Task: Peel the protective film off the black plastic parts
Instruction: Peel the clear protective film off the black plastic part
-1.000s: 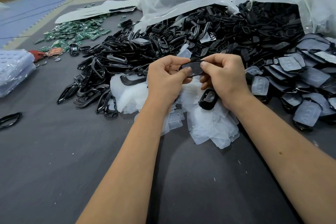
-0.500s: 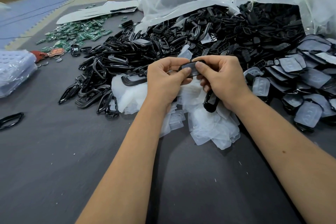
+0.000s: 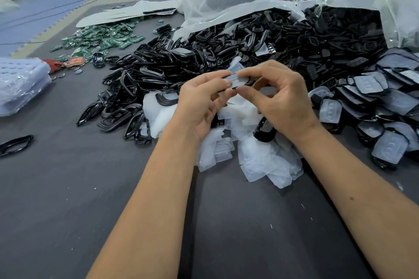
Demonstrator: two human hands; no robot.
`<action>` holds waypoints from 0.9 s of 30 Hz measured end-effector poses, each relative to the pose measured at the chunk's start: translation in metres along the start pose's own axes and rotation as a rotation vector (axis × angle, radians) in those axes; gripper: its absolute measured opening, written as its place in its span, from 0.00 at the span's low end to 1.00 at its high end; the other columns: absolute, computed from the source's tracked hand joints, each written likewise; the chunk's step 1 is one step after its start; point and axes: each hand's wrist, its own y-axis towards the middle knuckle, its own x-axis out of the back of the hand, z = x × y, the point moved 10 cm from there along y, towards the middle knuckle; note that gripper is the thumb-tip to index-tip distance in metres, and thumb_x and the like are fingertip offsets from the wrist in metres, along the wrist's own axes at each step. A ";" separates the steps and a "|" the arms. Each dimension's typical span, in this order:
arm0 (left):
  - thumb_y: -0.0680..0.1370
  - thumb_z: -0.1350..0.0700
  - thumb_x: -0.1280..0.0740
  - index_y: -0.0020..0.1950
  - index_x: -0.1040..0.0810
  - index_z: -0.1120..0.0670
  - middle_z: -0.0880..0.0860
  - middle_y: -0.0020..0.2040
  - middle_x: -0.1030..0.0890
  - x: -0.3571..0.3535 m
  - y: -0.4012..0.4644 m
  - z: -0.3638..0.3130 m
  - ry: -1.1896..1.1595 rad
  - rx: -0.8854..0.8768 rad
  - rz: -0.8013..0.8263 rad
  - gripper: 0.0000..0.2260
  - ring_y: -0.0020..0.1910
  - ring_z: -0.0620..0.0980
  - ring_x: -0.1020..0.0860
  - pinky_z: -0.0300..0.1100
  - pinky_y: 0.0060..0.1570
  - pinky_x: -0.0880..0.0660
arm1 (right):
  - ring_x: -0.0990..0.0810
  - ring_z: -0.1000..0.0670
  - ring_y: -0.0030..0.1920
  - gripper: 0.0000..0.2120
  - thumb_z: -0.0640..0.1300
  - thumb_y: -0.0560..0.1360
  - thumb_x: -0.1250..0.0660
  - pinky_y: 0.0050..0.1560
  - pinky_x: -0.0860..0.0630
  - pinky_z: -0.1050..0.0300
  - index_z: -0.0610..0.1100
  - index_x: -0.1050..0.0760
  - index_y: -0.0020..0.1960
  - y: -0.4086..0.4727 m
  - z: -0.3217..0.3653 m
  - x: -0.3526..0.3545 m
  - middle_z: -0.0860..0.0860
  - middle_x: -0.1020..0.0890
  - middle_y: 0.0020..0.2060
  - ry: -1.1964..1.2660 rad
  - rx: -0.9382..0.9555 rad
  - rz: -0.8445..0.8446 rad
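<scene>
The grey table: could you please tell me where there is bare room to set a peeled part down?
Bare grey table lies left of the left forearm, below the black frame pile, and between both forearms. Crowded: the film scraps under the hands, and the film-covered parts at right.

Bright even light, soft blur, bowed edges

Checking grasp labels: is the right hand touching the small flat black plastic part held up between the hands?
Touching. The head view shows the right hand pinching the flat black plastic part.

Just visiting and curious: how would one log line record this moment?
step: peeling film | left hand: holds black part | right hand: pinches film edge | discarded films: piled beneath
</scene>
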 end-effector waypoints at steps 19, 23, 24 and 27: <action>0.81 0.62 0.30 0.41 0.22 0.56 0.56 0.44 0.16 -0.024 -0.009 -0.001 0.002 -0.009 0.118 0.08 0.39 0.47 0.17 0.37 0.42 0.19 | 0.21 0.48 0.43 0.06 0.41 0.81 0.31 0.40 0.19 0.58 0.41 0.16 0.49 -0.011 -0.039 -0.016 0.44 0.15 0.45 0.798 -0.524 -0.039; 0.81 0.62 0.31 0.40 0.23 0.56 0.56 0.43 0.17 -0.022 -0.009 0.001 -0.073 0.028 0.109 0.10 0.37 0.47 0.18 0.36 0.39 0.19 | 0.16 0.48 0.47 0.11 0.37 0.75 0.29 0.51 0.17 0.54 0.41 0.17 0.57 -0.009 -0.038 -0.017 0.45 0.13 0.50 0.874 -0.497 0.023; 0.81 0.61 0.31 0.40 0.23 0.56 0.56 0.43 0.17 -0.020 -0.008 0.001 -0.079 0.034 0.100 0.10 0.37 0.47 0.18 0.35 0.38 0.20 | 0.15 0.48 0.48 0.13 0.37 0.73 0.28 0.52 0.17 0.53 0.41 0.17 0.57 -0.009 -0.037 -0.016 0.45 0.13 0.50 0.876 -0.485 0.022; 0.81 0.61 0.30 0.43 0.22 0.58 0.57 0.45 0.17 -0.018 -0.007 0.003 -0.086 0.048 0.082 0.07 0.40 0.47 0.20 0.34 0.37 0.21 | 0.15 0.49 0.44 0.14 0.36 0.71 0.27 0.49 0.17 0.54 0.41 0.17 0.56 -0.009 -0.036 -0.016 0.46 0.14 0.45 0.873 -0.462 0.018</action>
